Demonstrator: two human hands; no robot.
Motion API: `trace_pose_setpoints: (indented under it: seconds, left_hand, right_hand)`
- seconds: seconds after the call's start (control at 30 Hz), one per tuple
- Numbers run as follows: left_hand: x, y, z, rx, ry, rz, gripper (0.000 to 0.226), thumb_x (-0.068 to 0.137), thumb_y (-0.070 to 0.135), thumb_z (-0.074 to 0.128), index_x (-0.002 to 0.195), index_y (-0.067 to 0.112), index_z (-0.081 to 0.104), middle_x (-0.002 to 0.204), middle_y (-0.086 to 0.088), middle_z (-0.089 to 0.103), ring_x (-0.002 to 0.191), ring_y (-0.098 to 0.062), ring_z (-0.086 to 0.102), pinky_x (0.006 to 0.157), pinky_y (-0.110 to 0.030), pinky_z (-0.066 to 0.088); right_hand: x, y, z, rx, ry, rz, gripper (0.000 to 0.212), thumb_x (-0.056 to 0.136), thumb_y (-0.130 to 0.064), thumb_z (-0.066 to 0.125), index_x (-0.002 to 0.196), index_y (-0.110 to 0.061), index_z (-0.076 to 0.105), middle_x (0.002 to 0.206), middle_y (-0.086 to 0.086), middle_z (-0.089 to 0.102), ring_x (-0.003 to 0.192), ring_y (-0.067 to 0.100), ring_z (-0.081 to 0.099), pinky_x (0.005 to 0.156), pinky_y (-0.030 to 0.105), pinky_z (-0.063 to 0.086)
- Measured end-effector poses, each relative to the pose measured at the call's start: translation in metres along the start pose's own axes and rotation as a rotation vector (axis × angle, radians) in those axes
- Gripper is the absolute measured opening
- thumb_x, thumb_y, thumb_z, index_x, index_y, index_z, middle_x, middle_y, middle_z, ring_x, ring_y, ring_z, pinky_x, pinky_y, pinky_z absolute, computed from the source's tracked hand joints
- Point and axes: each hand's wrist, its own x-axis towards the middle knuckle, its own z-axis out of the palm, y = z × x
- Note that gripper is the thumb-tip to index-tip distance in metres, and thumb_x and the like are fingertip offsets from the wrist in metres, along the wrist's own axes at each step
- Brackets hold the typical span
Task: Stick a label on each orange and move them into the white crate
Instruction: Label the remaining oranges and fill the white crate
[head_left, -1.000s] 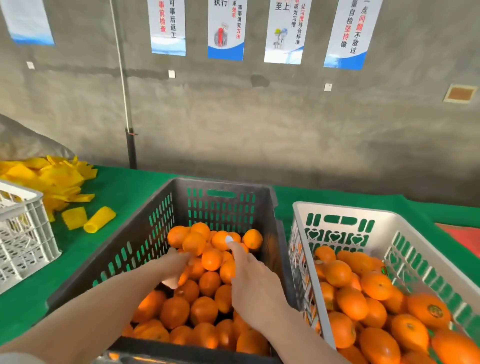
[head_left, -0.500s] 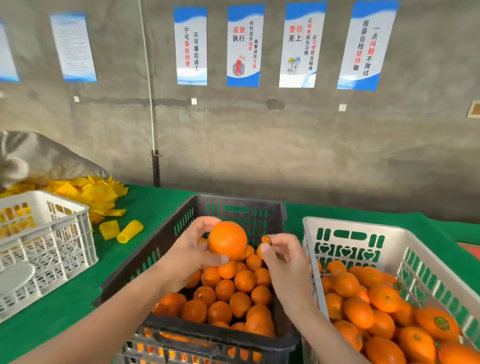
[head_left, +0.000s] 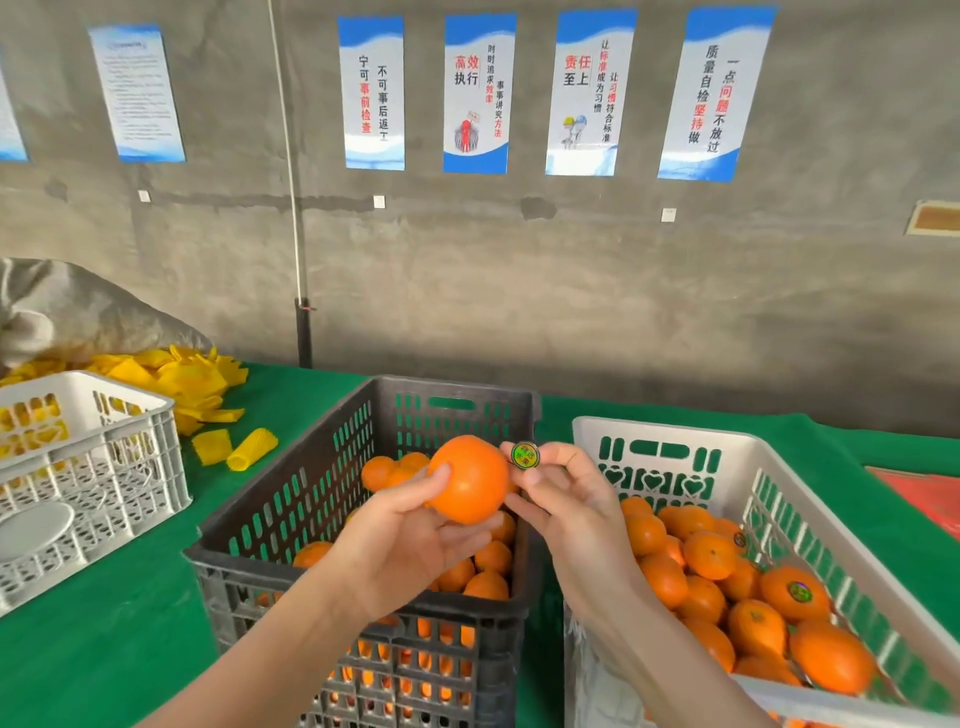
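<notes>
My left hand (head_left: 410, 540) grips one orange (head_left: 467, 479) above the dark crate (head_left: 291, 499); my right hand (head_left: 566, 499) pinches a round label (head_left: 524, 455) just beside it.

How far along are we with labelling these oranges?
Done: the white crate holds a pile of oranges, several showing labels. In hand: the left hand holds one orange, the right hand pinches a label beside it, not yet stuck. Left: many oranges in the black crate.
</notes>
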Motion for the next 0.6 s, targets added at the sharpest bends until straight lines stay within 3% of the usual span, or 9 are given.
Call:
trace_pose_setpoints:
  seconds: [0.1, 0.17, 0.23, 0.33, 0.4, 0.47, 0.6]
  left_hand:
    - [-0.004, -0.009, 0.005, -0.082, 0.017, 0.004, 0.056, 0.082, 0.033, 0.06, 0.132, 0.008, 0.05, 0.123, -0.022, 0.062, 0.102, -0.035, 0.066, 0.08, -0.037, 0.058]
    - [-0.006, -0.013, 0.01, -0.166, -0.016, 0.019, 0.054, 0.085, 0.028, 0.063, 0.132, 0.006, 0.049, 0.125, -0.024, 0.06, 0.106, -0.039, 0.063, 0.082, -0.039, 0.058]
    - [-0.006, -0.017, 0.014, -0.204, -0.075, 0.047, 0.068, 0.075, 0.017, 0.075, 0.135, 0.005, 0.046, 0.13, -0.026, 0.056, 0.113, -0.041, 0.059, 0.09, -0.046, 0.054]
    - [-0.006, -0.024, 0.021, -0.185, -0.136, 0.089, 0.093, 0.053, 0.006, 0.081, 0.138, 0.01, 0.045, 0.134, -0.025, 0.053, 0.116, -0.042, 0.057, 0.099, -0.055, 0.044]
    - [-0.007, -0.029, 0.025, -0.185, -0.132, 0.112, 0.095, 0.045, 0.002, 0.082, 0.134, 0.016, 0.051, 0.134, -0.023, 0.054, 0.114, -0.042, 0.058, 0.097, -0.056, 0.046]
    - [-0.008, -0.033, 0.03, -0.19, -0.126, 0.132, 0.093, 0.042, 0.002, 0.082, 0.13, 0.018, 0.054, 0.133, -0.023, 0.055, 0.113, -0.042, 0.06, 0.095, -0.056, 0.047]
    - [-0.01, -0.037, 0.044, -0.173, -0.089, 0.127, 0.101, 0.048, 0.016, 0.091, 0.138, 0.014, 0.045, 0.133, -0.023, 0.055, 0.112, -0.037, 0.061, 0.09, -0.051, 0.052]
  right_hand:
    - [-0.008, -0.006, -0.005, -0.005, -0.027, -0.008, 0.003, 0.088, -0.015, 0.06, 0.086, -0.013, 0.06, 0.109, 0.01, 0.068, 0.108, 0.019, 0.063, 0.088, 0.034, 0.054]
    - [-0.013, -0.008, -0.007, -0.015, -0.051, -0.019, 0.015, 0.08, -0.028, 0.062, 0.083, -0.013, 0.062, 0.109, 0.003, 0.07, 0.109, 0.013, 0.062, 0.089, 0.035, 0.053]
    - [-0.017, -0.011, -0.009, -0.037, -0.052, -0.025, 0.027, 0.074, -0.033, 0.063, 0.087, -0.009, 0.064, 0.111, -0.001, 0.069, 0.108, 0.011, 0.062, 0.092, 0.035, 0.051]
    - [-0.022, -0.012, -0.013, -0.076, -0.058, -0.029, 0.028, 0.075, -0.029, 0.063, 0.088, -0.004, 0.065, 0.114, -0.004, 0.068, 0.108, 0.011, 0.062, 0.093, 0.034, 0.05]
    - [-0.025, -0.013, -0.017, -0.099, -0.068, -0.038, 0.019, 0.077, -0.025, 0.063, 0.082, -0.006, 0.065, 0.114, -0.004, 0.067, 0.107, 0.011, 0.062, 0.093, 0.033, 0.048]
    - [-0.028, -0.014, -0.022, -0.118, -0.075, -0.044, 0.008, 0.082, -0.015, 0.062, 0.077, -0.009, 0.065, 0.115, -0.003, 0.067, 0.106, 0.011, 0.062, 0.092, 0.033, 0.048]
    - [-0.032, -0.017, -0.03, -0.154, -0.114, -0.061, 0.015, 0.087, -0.004, 0.059, 0.074, -0.01, 0.064, 0.118, -0.002, 0.064, 0.107, 0.009, 0.06, 0.085, 0.022, 0.049]
